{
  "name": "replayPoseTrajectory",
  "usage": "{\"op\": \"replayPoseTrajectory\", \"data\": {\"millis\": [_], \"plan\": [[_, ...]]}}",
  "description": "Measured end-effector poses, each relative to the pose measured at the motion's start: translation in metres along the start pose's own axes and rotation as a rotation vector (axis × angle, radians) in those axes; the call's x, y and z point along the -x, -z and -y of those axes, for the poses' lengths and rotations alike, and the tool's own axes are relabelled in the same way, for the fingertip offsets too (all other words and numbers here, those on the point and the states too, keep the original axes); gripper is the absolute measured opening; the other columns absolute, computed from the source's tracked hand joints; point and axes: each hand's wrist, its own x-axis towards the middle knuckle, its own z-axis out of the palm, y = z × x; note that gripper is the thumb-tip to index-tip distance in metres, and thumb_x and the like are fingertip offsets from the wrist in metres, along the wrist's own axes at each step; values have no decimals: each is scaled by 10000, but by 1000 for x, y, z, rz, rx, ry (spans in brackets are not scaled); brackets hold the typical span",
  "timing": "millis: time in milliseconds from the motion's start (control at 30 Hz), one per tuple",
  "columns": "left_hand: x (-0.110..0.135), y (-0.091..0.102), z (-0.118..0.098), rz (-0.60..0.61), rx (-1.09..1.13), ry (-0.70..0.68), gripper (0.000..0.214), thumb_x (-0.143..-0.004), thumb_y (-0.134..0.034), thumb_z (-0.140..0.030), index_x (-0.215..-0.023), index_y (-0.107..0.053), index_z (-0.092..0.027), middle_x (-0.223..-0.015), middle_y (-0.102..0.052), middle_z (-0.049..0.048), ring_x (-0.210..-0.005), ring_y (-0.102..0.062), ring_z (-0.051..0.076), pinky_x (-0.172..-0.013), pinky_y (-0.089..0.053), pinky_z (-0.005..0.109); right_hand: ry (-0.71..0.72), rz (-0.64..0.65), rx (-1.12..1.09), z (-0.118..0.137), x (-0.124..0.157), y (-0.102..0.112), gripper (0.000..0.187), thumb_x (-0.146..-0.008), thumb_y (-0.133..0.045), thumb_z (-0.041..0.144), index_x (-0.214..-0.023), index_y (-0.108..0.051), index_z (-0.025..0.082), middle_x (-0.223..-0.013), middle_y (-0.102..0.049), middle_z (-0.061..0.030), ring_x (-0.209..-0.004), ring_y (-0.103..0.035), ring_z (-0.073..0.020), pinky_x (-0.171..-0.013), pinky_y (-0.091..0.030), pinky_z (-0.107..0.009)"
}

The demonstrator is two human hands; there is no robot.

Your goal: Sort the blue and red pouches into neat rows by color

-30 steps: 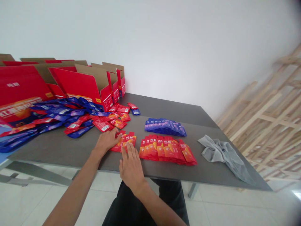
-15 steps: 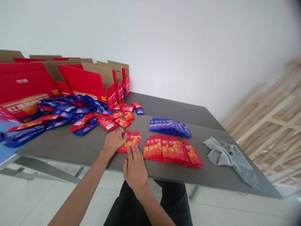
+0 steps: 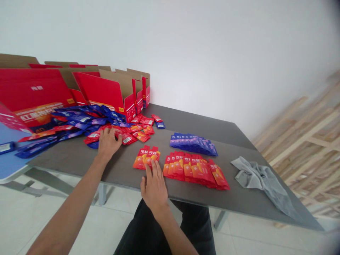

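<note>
My left hand is at the near edge of a loose pile of packets, fingers and thumb apart over a red sachet. Whether it has a grip on any sachet is not visible. My right hand lies on the table with its fingers stretched out, fingertips at the lower edge of two overlapping red-orange sachets. Just right of it is a fanned row of red-orange sachets. Behind that row lies a fanned row of blue sachets.
Several open red cartons stand along the back left. Blue sachets are heaped before them, mixed with red ones. A grey cloth lies on the dark table at right. Wooden slats lean beyond the table's right edge.
My left hand has left the two overlapping red-orange sachets and moved left to the loose pile. My right hand has stayed by the pair. The view has shifted slightly.
</note>
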Motion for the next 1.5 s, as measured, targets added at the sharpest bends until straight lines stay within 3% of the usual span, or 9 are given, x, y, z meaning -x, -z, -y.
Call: {"op": "replayPoseTrajectory", "data": {"millis": [200, 300, 533, 700, 900, 1033, 1167, 1333, 1500], "plan": [[0, -17, -18, 230, -90, 10, 739, -954, -459, -592, -1527, -517, -128, -1501, -440, 299, -1390, -415, 498, -1103, -386, 610, -19, -19, 3, 0, 0, -2, 533, -1040, -477, 248, -1558, -492, 125, -1694, -338, -151, -1598, -241, -290, -1264, -344, -488], [2, -19, -32, 278, -127, -29, 804, -933, -511, -584, -1593, -429, -133, -1556, -394, 300, -1429, -373, 511, -1109, -376, 611, -19, -27, 9, 0, 0, -3, 526, -1036, -487, 243, -1550, -502, 135, -1685, -358, -150, -1593, -256, -279, -1258, -355, -479], [11, -12, -57, 262, -115, -35, 691, -939, -516, -397, -1549, -469, -75, -1381, -524, 304, -1316, -476, 471, -1058, -440, 530, -16, -34, -16, 1, -1, -1, 523, -1029, -478, 230, -1542, -509, 129, -1662, -394, -156, -1580, -285, -281, -1252, -360, -478], [30, -4, -81, 150, -7, 99, 577, -944, -458, -274, -1462, -513, -26, -1344, -540, 302, -1298, -492, 458, -1031, -467, 535, -26, -24, -9, 2, -2, 1, 510, -1022, -490, 224, -1523, -527, 134, -1647, -417, -158, -1571, -302, -270, -1248, -367, -462], [54, 20, -96, 50, 163, 254, 461, -958, -383, -184, -1364, -535, -27, -1296, -588, 291, -1206, -605, 399, -995, -511, 508, -12, -43, -34, -1, -1, -2, 484, -1029, -465, 228, -1487, -555, 100, -1611, -456, -179, -1550, -339, -292, -1237, -378, -479], [78, 32, -97, -8, 302, 310, 396, -969, -417, -253, -1290, -588, -97, -1273, -665, 227, -1198, -642, 352, -1040, -514, 497, -11, -47, -37, -1, -1, -3, 487, -1026, -470, 225, -1494, -547, 116, -1608, -459, -171, -1544, -348, -292, -1232, -383, -482], [108, 41, -89, 24, 360, 349, 369, -955, -475, -355, -1219, -652, -168, -1217, -738, 148, -1158, -684, 312, -1070, -513, 451, -7, -46, -32, -1, 0, -3, 490, -1017, -483, 208, -1495, -543, 119, -1603, -466, -172, -1541, -351, -288, -1230, -384, -479], [130, 46, -65, 37, 295, 389, 424, -956, -457, -416, -1227, -668, -167, -1233, -745, 148, -1140, -701, 323, -1056, -519, 441, 20, -37, -33, 0, 0, -3, 473, -1029, -462, 214, -1481, -558, 112, -1595, -477, -180, -1540, -354, -287, -1230, -375, -496], [132, 38, -38, 120, 197, 344, 491, -969, -421, -465, -1247, -661, -139, -1211, -744, 180, -1143, -687, 350, -1067, -497, 463, 44, 3, -47, 0, -1, 1, 505, -1030, -472, 227, -1519, -526, 112, -1664, -385, -176, -1574, -294, -285, -1255, -339, -482]]}}
